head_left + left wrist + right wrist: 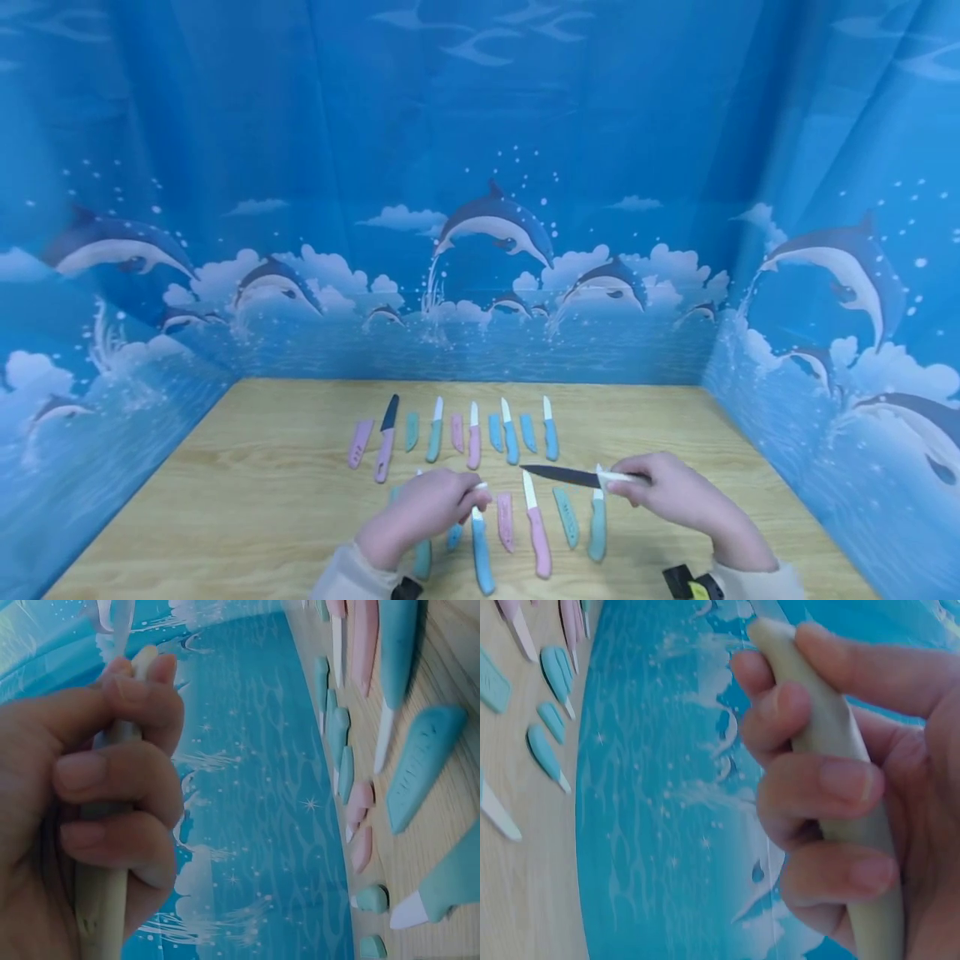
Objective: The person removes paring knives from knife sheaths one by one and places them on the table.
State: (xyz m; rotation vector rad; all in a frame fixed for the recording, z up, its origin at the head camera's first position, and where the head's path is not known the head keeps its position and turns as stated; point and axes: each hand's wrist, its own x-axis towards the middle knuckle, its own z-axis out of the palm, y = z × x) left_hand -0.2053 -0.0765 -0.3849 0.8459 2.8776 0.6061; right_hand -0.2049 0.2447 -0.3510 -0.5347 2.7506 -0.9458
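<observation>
Head view: a black-bladed knife (573, 476) with a pale cream handle is held by the right hand (670, 493) above the near middle of the bench (247, 483), blade pointed toward the left hand (427, 507). Right fingers (821, 784) are curled tight round the handle. A cream sheath (101, 900) is gripped in the left hand, fingers (112, 776) wrapped fully round it. Knife tip and sheath are apart, not mated. Two rows of pink, teal and blue knives with loose sheaths are laid out on the bench: one row beneath the hands toward the near edge, one toward the far edge.
</observation>
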